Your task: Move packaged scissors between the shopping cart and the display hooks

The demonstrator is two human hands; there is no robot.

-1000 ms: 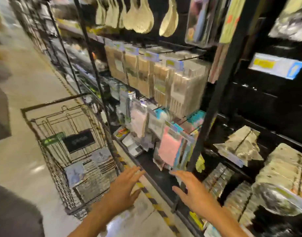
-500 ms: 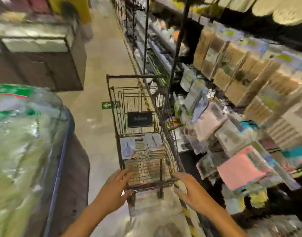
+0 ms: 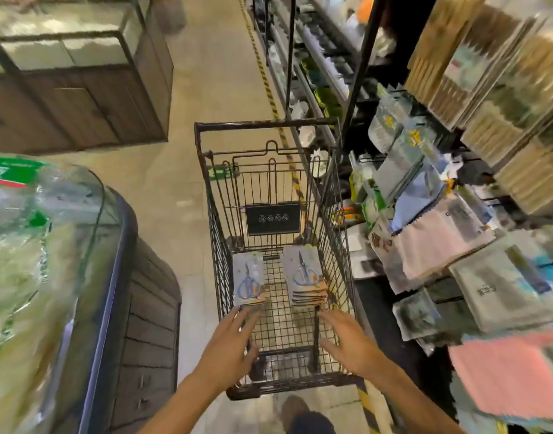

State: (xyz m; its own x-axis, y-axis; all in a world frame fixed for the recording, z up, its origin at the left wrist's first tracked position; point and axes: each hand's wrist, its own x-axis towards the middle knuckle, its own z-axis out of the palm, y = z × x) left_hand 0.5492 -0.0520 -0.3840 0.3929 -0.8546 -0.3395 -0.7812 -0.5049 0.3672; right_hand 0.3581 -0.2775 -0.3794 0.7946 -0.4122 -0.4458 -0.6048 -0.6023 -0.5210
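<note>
Right now both hands empty, fingers spread: left hand (image 3: 230,349) near left scissors stack (image 3: 248,283), right hand (image 3: 347,343) near right stack (image 3: 307,278) in cart (image 3: 203,195). Risk: loose cards slide, I grab several.

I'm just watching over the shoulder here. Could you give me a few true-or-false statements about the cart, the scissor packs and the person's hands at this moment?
1. Two stacks of packaged scissors lie in the shopping cart, a left stack and a right stack. True.
2. The left hand is holding a scissor pack. False: its fingers are spread and hold nothing.
3. The right hand reaches over the cart with straight fingers. True.
4. The cart stands to the right of the display rack. False: the hanging packets are on the cart's right.
5. The two stacks touch. False: bare wire floor shows between them.
</note>
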